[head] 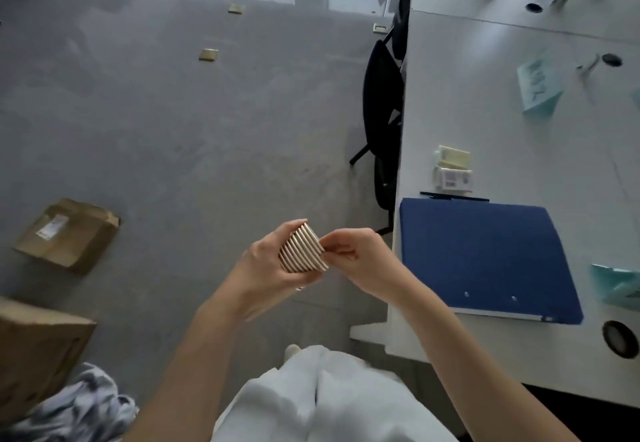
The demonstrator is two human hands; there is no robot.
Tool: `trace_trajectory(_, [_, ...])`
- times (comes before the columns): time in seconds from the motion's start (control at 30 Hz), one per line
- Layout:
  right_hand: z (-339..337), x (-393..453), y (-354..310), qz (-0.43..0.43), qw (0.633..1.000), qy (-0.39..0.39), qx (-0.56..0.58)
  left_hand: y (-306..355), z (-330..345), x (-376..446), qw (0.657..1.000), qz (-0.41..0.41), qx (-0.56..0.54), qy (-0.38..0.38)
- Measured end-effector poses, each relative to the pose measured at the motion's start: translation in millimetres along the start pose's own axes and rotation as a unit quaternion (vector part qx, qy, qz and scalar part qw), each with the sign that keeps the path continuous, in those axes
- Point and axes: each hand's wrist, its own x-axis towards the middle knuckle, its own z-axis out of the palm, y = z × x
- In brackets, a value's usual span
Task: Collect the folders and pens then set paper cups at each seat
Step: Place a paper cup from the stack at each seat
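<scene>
A nested stack of ribbed beige paper cups [302,250] is gripped in the left hand [263,270] beside the white worktop [485,123], its end rim pinched by the right hand's [360,258] fingers [337,247]. Several cups could be pulled off together if tightly nested.

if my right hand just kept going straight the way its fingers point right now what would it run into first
Most likely the stack of paper cups: the right hand already pinches its rim end, fingers aimed left. Just behind sits the left hand holding the stack, though depth is hard to judge.
</scene>
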Motion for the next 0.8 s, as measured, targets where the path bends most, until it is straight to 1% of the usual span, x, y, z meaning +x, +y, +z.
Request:
trace_trajectory(0.07, [8.9,15.7,-4.3,0.01,1.0,0.012,0.013,-10.0,-15.9,12.9,1.0,-0.004,-0.003,-0.015])
trace_trajectory(0.17, [12.9,40.2,-7.3,0.025,0.999,0.025,0.004,-20.1,-29.9,36.7,0.999,-0.001,-0.009,-0.031])
trace_trajectory(0.3, [3.3,70.7,-10.1,0.043,0.998,0.038,0.007,-22.4,-41.8,71.3,0.999,0.012,0.002,-0.042])
trace_trajectory(0.4, [-9.2,108.8,-9.4,0.062,0.995,0.072,0.028,-19.3,-58.0,115.7,0.998,0.026,0.004,-0.064])
trace_trajectory(0.5, [-33.3,161.0,-7.7,0.073,0.992,0.095,0.034,-11.0,-78.7,176.4,0.996,0.039,-0.006,-0.083])
trace_trajectory(0.6, [-65.2,219.5,-12.2,0.078,0.991,0.095,0.056,1.8,-101.5,241.3,0.995,0.046,0.008,-0.092])
trace_trajectory(0.7, [-95.5,270.6,-19.2,0.066,0.99,0.113,0.054,13.3,-121.7,296.0,0.994,0.061,0.029,-0.086])
trace_trajectory(0.8, [-131.2,318.0,-21.6,0.064,0.983,0.171,0.03,23.4,-136.5,353.3,0.995,0.062,0.048,-0.058])
